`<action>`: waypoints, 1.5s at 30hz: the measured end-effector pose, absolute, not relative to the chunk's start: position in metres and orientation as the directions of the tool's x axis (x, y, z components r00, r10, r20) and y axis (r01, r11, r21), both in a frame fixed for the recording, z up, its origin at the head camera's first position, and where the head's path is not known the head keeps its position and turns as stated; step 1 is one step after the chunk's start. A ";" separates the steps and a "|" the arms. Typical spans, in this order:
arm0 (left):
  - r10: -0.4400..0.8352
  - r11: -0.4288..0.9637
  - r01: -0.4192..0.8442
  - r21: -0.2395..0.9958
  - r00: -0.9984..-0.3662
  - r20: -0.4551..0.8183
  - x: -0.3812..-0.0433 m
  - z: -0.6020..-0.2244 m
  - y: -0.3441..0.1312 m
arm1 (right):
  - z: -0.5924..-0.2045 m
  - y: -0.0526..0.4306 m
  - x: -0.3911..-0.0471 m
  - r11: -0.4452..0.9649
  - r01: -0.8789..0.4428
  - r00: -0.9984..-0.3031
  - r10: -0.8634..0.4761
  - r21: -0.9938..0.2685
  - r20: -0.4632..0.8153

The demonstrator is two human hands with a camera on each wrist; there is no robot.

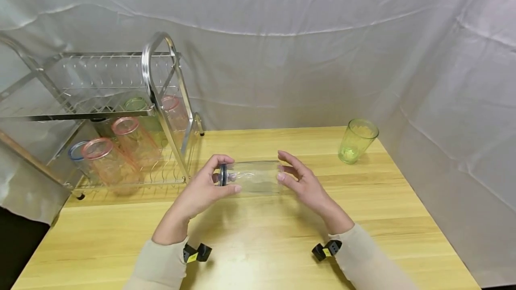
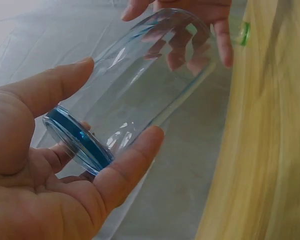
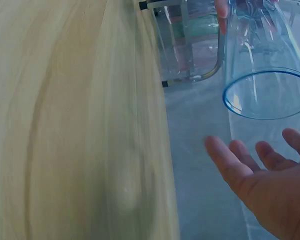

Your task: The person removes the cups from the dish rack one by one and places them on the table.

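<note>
A clear drinking glass with a bluish tint (image 1: 258, 177) lies sideways in the air above the table. My left hand (image 1: 201, 189) grips it around the thick base, thumb on one side and fingers on the other, as the left wrist view shows. The glass's open rim (image 3: 266, 118) points toward my right hand (image 1: 304, 187). In the right wrist view the fingers (image 3: 225, 157) of that hand are spread and slightly bent, just apart from the rim, with nothing held.
A two-tier metal dish rack (image 1: 163, 122) stands at the left, with several coloured glasses upside down on its lower tier, among them a pink-rimmed one (image 1: 98, 149). A green glass (image 1: 356, 142) stands at the table's back right. Grey cloth (image 1: 282, 70) hangs behind the wooden table (image 1: 250, 245).
</note>
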State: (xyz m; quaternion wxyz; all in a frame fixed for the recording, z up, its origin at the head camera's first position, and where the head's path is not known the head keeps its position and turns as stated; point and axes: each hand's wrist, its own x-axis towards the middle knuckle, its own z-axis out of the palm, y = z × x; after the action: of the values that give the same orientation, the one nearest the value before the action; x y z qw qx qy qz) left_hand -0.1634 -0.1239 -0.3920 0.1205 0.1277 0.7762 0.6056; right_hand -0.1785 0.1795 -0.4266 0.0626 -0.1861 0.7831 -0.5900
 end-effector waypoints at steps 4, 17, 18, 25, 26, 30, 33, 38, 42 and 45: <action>0.354 0.184 0.060 0.981 -0.935 -0.009 -0.164 -0.395 -0.122 | -0.430 0.175 -0.177 0.129 -0.178 -0.891 -0.442 -0.976 0.104; 0.402 -0.007 0.021 1.000 -0.915 0.022 -0.168 -0.404 -0.117 | -0.435 0.169 -0.177 -0.152 -0.080 -0.878 -0.457 -0.985 0.142; 0.403 -0.016 0.014 1.000 -0.915 0.019 -0.169 -0.405 -0.117 | -0.435 0.169 -0.177 -0.150 -0.081 -0.882 -0.449 -0.985 0.141; 0.386 0.051 0.028 0.998 -0.922 0.006 -0.170 -0.410 -0.116 | -0.436 0.170 -0.176 -0.139 -0.106 -0.900 -0.407 -0.985 0.154; 0.382 0.069 0.033 0.997 -0.924 0.004 -0.171 -0.411 -0.116 | -0.436 0.170 -0.176 -0.137 -0.110 -0.902 -0.403 -0.984 0.157; 0.378 0.117 0.038 0.992 -0.926 -0.009 -0.171 -0.413 -0.117 | -0.434 0.170 -0.177 -0.130 -0.124 -0.904 -0.395 -0.984 0.166; 0.376 0.138 0.035 0.990 -0.926 -0.019 -0.171 -0.415 -0.117 | -0.432 0.170 -0.176 -0.122 -0.141 -0.899 -0.400 -0.982 0.179; 0.371 0.174 0.042 0.984 -0.928 -0.026 -0.171 -0.416 -0.116 | -0.431 0.170 -0.175 -0.099 -0.176 -0.895 -0.399 -0.980 0.201; 0.369 0.193 0.050 0.980 -0.929 -0.025 -0.171 -0.416 -0.115 | -0.429 0.171 -0.175 -0.076 -0.191 -0.900 -0.385 -0.979 0.206; 0.368 0.204 0.057 0.977 -0.929 -0.023 -0.171 -0.416 -0.114 | -0.428 0.171 -0.175 -0.054 -0.205 -0.903 -0.374 -0.977 0.210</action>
State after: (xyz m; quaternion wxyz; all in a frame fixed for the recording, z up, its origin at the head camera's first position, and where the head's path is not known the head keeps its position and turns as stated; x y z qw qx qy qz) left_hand -0.1707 -0.1143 -0.4163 0.1265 0.1388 0.7655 0.6154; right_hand -0.1746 0.1711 -0.4278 0.0607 -0.2112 0.6852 -0.6944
